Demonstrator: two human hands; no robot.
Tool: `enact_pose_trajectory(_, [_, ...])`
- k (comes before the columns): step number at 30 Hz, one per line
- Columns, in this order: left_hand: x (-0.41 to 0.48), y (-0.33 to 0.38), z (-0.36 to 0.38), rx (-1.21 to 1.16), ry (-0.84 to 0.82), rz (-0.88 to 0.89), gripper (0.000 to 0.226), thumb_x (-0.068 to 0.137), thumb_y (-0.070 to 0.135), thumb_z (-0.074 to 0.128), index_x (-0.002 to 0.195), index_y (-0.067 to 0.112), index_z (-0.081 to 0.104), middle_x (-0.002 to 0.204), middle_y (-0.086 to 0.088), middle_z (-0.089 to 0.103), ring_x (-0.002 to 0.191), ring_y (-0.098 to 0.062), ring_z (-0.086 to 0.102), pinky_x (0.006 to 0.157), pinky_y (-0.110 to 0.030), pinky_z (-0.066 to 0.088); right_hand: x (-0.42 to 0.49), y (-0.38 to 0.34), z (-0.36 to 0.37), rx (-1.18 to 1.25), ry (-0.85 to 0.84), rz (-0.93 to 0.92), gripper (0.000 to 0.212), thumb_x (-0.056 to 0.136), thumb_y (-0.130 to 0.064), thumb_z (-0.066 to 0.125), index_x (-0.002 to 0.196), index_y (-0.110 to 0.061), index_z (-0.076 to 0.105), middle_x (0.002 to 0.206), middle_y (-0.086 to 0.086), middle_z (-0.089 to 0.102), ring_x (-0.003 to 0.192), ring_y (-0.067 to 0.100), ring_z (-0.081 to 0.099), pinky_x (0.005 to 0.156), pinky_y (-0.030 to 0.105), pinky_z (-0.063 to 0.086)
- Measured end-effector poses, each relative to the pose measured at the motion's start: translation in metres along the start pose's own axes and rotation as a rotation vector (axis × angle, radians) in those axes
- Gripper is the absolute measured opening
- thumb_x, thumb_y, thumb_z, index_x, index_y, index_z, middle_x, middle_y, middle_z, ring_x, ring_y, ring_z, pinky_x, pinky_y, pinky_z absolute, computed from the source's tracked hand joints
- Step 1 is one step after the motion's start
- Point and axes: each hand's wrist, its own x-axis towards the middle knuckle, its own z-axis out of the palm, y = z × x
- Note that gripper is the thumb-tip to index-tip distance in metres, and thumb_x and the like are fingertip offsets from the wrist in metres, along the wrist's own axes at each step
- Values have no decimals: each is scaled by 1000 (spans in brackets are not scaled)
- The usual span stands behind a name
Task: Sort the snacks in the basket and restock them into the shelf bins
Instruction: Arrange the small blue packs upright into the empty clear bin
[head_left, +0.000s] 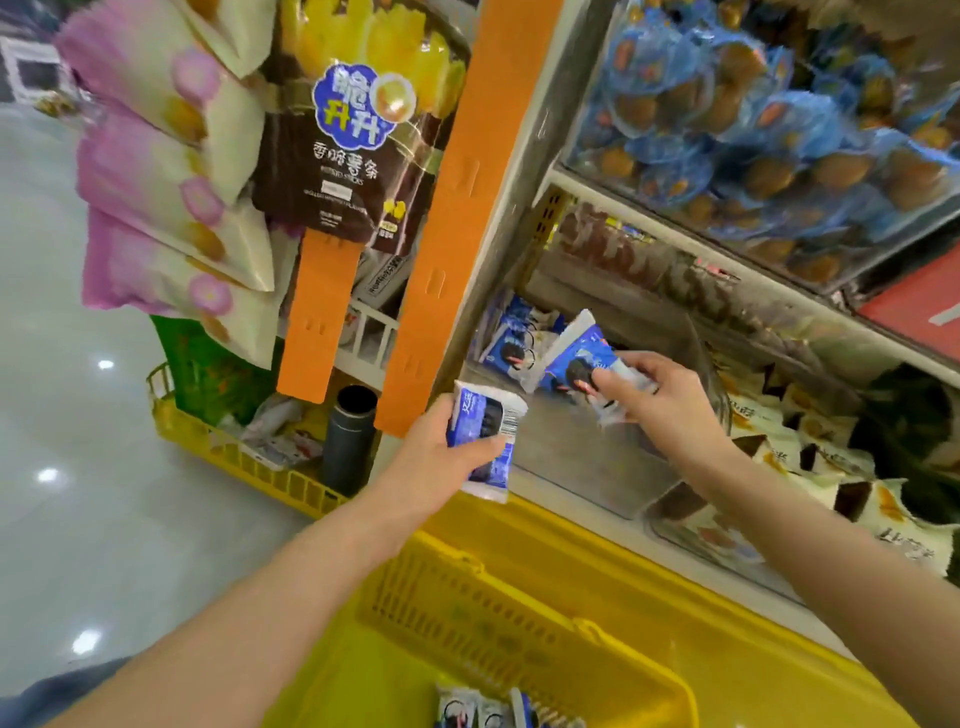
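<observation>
We see the left hand gripping a blue cookie packet just past the yellow basket, at its far rim. The right hand pinches a second packet by its end, inside the clear shelf bin, near the stocked packets.

**Shelf unit**, right half of frame. The clear upper-right bin holds blue-wrapped round snacks. The centre bin holds blue-and-white packets. The lower-right bin holds white-and-brown packets. **Floor**, left: pale and glossy, bearing a yellow crate. **Yellow basket**, bottom centre: holds a few packets.
</observation>
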Motion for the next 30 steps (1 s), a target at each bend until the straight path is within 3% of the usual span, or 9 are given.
enact_pose_trajectory(2, [6,1,-7,23,17,20,33,89,11,59,120,18,53,113,1,63,97,-8,61,70,-12,51,34,6,9,-36,62,12,19,83,-30,69,97,-20,62,102,8,67,82,14,59,71,28,45])
enact_pose_trajectory(4, [12,2,-14,62,56,46,37,88,12,60,123,18,51,116,1,62,99,-8,61,72,-14,51,65,13,22,-113,62,42,27,82,-31,70,102,-14,63,108,9,65,90,17,59,74,28,44])
enact_pose_trajectory(7, [20,-1,-26,92,123,72,38,87,14,61,122,20,48,114,3,61,92,-4,60,64,-6,50,98,19,47,-230,26,-4,40,81,-30,71,114,-9,63,117,10,63,99,18,58,77,25,41])
enact_pose_trajectory(12, [31,-4,-32,30,168,75,34,86,15,63,114,24,47,106,9,61,82,3,60,59,-3,46,128,29,82,-440,-175,-62,42,82,-29,70,117,-7,61,122,11,60,107,21,55,77,22,34])
enact_pose_trajectory(15, [38,-3,-30,17,173,77,33,85,15,64,112,23,47,109,5,62,83,0,60,61,-4,47,132,38,92,-552,-268,-99,44,82,-29,70,120,-9,57,122,12,59,112,24,55,80,25,36])
enact_pose_trajectory(18, [42,-2,-25,9,165,62,36,86,17,63,118,19,48,113,2,61,82,-3,59,61,-3,47,132,40,94,-636,-215,-192,44,83,-27,69,121,-9,57,124,14,57,114,27,53,84,25,37])
enact_pose_trajectory(21, [43,0,-20,-26,157,67,36,86,16,62,119,19,47,114,2,59,81,-4,58,60,-2,47,134,36,94,-735,-233,-224,58,82,-33,69,129,-6,50,130,17,52,120,31,48,92,34,40])
enact_pose_trajectory(26, [42,2,-15,-53,139,63,37,86,15,62,120,19,47,115,2,59,84,-5,59,61,-5,49,137,26,92,-711,-332,-209,64,81,-30,72,134,-3,47,135,14,53,121,28,52,96,31,41])
enact_pose_trajectory(30, [42,5,-17,-62,154,71,32,86,15,62,113,23,45,100,9,56,76,-1,58,55,-1,45,135,29,88,-715,-318,-357,63,78,-25,75,132,-5,49,128,15,54,117,26,50,96,31,39])
